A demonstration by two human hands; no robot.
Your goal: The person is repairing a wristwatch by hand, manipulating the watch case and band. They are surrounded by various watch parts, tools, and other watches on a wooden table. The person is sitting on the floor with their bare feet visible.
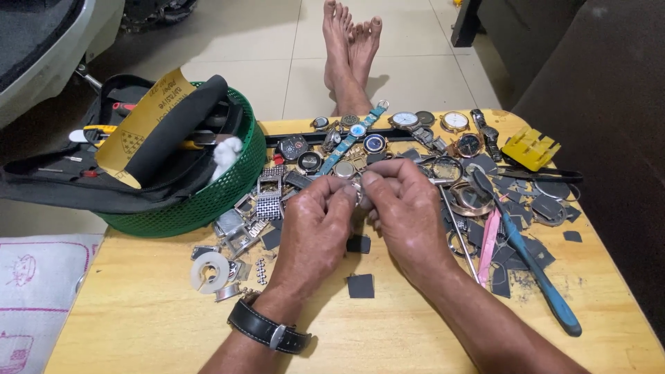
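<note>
My left hand (315,225) and my right hand (405,208) meet over the middle of a low wooden table (138,312). Both pinch a small round metal watch case (358,196), mostly hidden by the fingertips. A black strap with a metal buckle (267,331) wraps my left wrist. Just beyond my fingers lie several watches and watch cases (415,128), some with metal bands. Small dark grey square pieces (360,285) lie on the wood below my hands.
A green basket (228,190) holding a black tool pouch and yellow sandpaper stands at the left. A blue-handled tool (537,270), pink tweezers (488,246), a yellow holder (530,147) and a white tape roll (210,271) lie around. My bare feet (350,41) rest on the tiled floor beyond.
</note>
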